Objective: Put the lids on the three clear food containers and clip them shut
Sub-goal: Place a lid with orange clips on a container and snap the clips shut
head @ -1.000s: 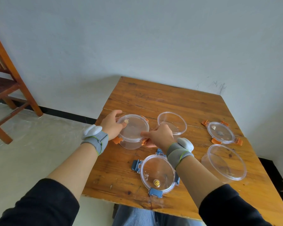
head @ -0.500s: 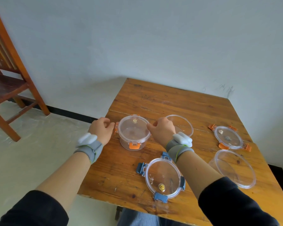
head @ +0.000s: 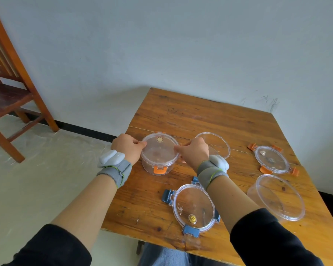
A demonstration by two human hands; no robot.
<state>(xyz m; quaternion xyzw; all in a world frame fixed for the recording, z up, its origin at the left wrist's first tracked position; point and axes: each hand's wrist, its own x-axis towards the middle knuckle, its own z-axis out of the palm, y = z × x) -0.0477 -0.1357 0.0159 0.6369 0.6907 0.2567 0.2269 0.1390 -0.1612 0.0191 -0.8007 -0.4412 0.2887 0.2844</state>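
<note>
Landmark: the square wooden table [head: 200,116], seen from its near edge looking down.
Nearest, table's near edge: a round clear lid with blue clips [head: 193,207] lies flat, loose, on no container.
Near right corner: a large clear round container [head: 277,196] stands open, no lid.
Table's middle left: a small clear round container with an orange-clipped lid [head: 159,153] has its lid seated; the front orange clip looks folded down.
Left hand [head: 126,147]: fingers curled narrow, pressing the left side of that lid.
Right hand [head: 194,150]: curled narrow against the lid's right side, seemingly at a side clip; whether that clip is shut cannot be told.
Behind the right hand: another clear round container [head: 219,143] stands open.
Far right: a second clear lid with orange clips [head: 271,159] lies flat, unused.
Progress, as a judgement: the first container is nearly closed; two containers and two lids are left.
</note>
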